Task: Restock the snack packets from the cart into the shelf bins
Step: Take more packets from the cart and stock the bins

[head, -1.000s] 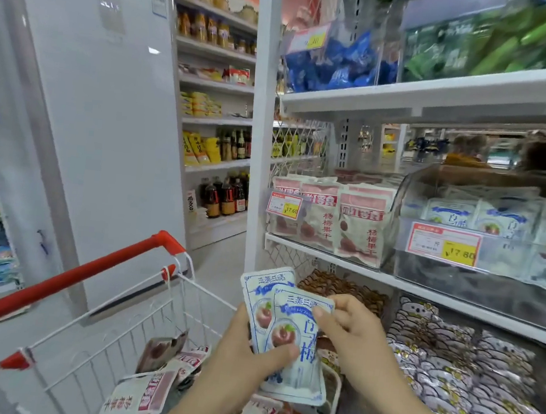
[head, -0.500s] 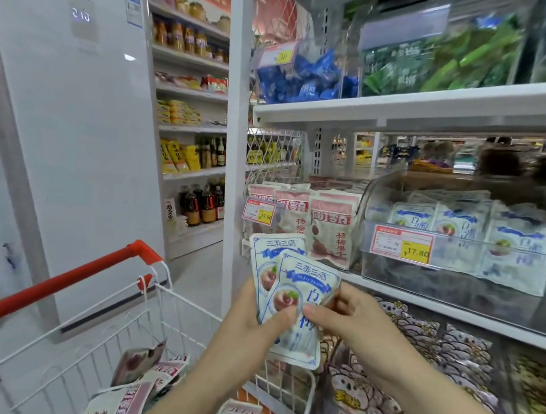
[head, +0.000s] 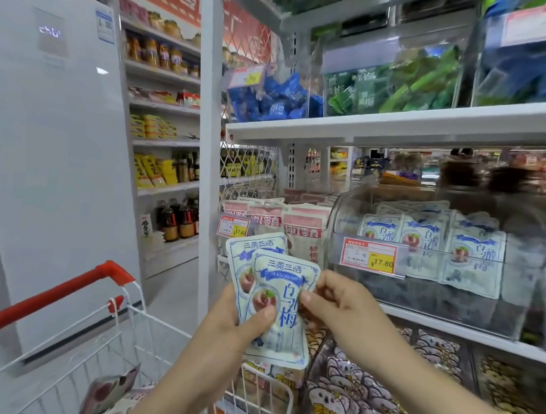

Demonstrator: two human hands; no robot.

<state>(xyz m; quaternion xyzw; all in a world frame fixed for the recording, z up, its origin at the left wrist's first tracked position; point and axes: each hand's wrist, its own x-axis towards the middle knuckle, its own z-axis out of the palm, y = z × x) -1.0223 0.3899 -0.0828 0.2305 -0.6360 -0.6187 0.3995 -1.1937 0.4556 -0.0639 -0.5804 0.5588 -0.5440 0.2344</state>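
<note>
Two white-and-blue snack packets [head: 281, 295] with a red fruit picture are fanned upright in front of the shelf. My left hand [head: 235, 331] grips them from below, thumb across the front one. My right hand [head: 332, 300] pinches the right edge of the front packet. To the right, on the middle shelf, a clear bin [head: 424, 290] with a curved lid and a 17.80 price tag holds matching packets. The white wire cart [head: 136, 337] with a red handle stands at lower left, with several pink-and-white packets [head: 110, 392] in it.
A bin of pink-topped packets [head: 279, 231] sits left of the clear bin. Blue and green packs fill the upper shelf [head: 408, 126]. Koala-print packs [head: 362, 401] lie in the lower bins. A white upright post [head: 202, 165] and a tall white appliance [head: 52, 150] stand at left.
Both hands have carried the two packets upward and closer to the middle shelf. The view has shifted so the cart sits lower and the clear bin nearer.
</note>
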